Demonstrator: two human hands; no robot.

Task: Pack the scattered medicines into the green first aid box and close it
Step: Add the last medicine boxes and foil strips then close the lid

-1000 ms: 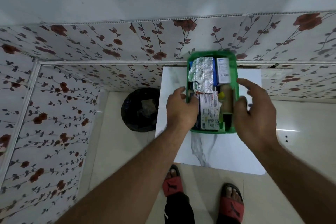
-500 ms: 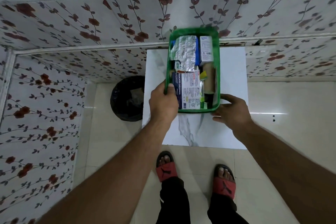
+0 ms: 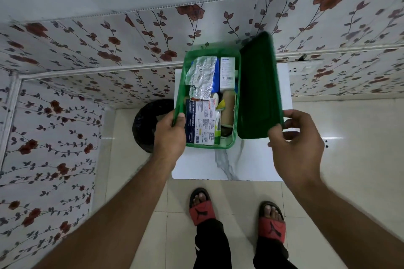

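- Our right fingers [image 3: 276, 135] curl around the near corner of the green lid [image 3: 259, 87], thumb on its outer edge; the right hand [image 3: 295, 144] has the lid pinched and raised at about 3 o'clock from the box.
- Our left hand [image 3: 169, 135] is clamped on the left wall of the green first aid box [image 3: 179, 94], thumb hooked over the rim at about 9 o'clock, steadying it.
- The box sits on the white marble-patterned table [image 3: 251, 164], towards its far edge at 12 o'clock from us.
- Inside, nearest us, lies a medicated dressings carton [image 3: 202, 121]; beside it at 3 o'clock stands a tan bandage roll [image 3: 228, 108].
- Farther in we see foil blister strips [image 3: 201, 74] and a white medicine carton [image 3: 227, 72]. No loose medicines show on the table.
- We judge the lid light, thin and somewhat flexible plastic, best taken at its free long edge and swung over.
- The foil strips ride high and springy, so they may need pressing flat for the lid to seat.
- The packed box should be light but smooth-sided, so holding the rim seems sensible.
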